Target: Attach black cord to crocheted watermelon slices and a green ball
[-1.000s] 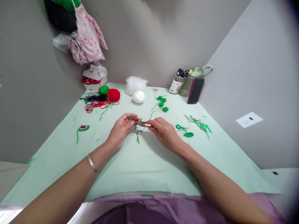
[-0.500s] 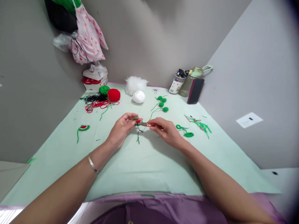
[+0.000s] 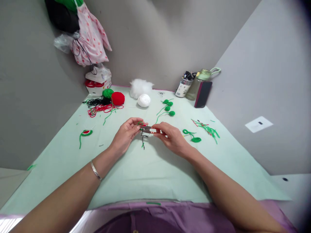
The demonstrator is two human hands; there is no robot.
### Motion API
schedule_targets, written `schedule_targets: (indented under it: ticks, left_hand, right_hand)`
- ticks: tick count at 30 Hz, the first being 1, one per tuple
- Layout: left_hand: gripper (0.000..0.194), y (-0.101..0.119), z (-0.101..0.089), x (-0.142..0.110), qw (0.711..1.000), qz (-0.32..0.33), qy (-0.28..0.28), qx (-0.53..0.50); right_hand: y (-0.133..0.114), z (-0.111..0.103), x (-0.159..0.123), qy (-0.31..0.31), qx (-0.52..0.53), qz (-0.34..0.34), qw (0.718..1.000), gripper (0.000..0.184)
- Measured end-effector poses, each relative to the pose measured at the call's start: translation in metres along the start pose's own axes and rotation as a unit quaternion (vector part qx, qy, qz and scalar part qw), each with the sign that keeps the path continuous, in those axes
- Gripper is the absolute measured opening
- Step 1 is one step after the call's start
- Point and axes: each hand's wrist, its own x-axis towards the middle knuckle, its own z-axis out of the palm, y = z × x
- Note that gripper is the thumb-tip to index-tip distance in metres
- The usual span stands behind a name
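Note:
My left hand [image 3: 125, 135] is closed in a pinch on a small red and green crocheted piece [image 3: 143, 125], mostly hidden by the fingers. Black thread ends [image 3: 143, 142] dangle below it. In my right hand [image 3: 170, 135] is a pair of thread snips [image 3: 147, 129], blades pointing left at the piece and its black thread. The blades reach the yarn by my left fingertips; whether they touch it I cannot tell. To the left lies a similar crocheted watermelon slice [image 3: 86, 133] with a green tail.
Green [image 3: 108, 93], red [image 3: 118, 98] and white yarn balls [image 3: 144, 100] stand at the back, near fluffy stuffing [image 3: 141, 88]. Green crocheted balls [image 3: 167, 108], a green leaf [image 3: 196, 139] and yarn scraps [image 3: 209, 131] lie rightward. A phone [image 3: 203, 94] leans against a bottle [image 3: 193, 89].
The snips in my right hand have turned so that their handle loop shows more, and the blades sit slightly lower by the black thread. My left hand has barely moved.

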Motion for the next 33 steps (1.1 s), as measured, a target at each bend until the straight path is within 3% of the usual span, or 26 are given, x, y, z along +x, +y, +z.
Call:
schedule_targets:
  ticks: [14, 19, 23, 25, 29, 33]
  left_hand:
    - [0.020, 0.003, 0.001, -0.001, 1.000, -0.010, 0.002, -0.007]
    - [0.021, 0.005, 0.001, -0.001, 1.000, -0.012, 0.007, -0.001]
    - [0.022, 0.004, -0.001, -0.001, 1.000, -0.009, 0.007, 0.013]
    - [0.022, 0.003, -0.001, -0.001, 1.000, -0.005, 0.006, 0.019]
    - [0.022, 0.003, 0.001, -0.002, 0.999, -0.002, 0.010, 0.043]
    - [0.023, 0.002, 0.003, -0.004, 0.999, 0.000, 0.004, 0.054]
  right_hand:
    - [-0.002, -0.003, 0.001, -0.004, 0.013, 0.016, 1.000, 0.015]
    - [-0.004, -0.015, 0.000, -0.148, 0.156, 0.060, 0.975, 0.022]
    - [-0.007, -0.019, 0.000, -0.260, 0.206, 0.034, 0.943, 0.021]
    - [-0.006, -0.016, 0.001, -0.231, 0.187, 0.019, 0.955, 0.017]
    - [0.001, -0.003, 0.002, -0.063, 0.067, 0.037, 0.995, 0.024]
    - [-0.001, 0.007, 0.003, -0.016, 0.101, 0.076, 0.992, 0.021]
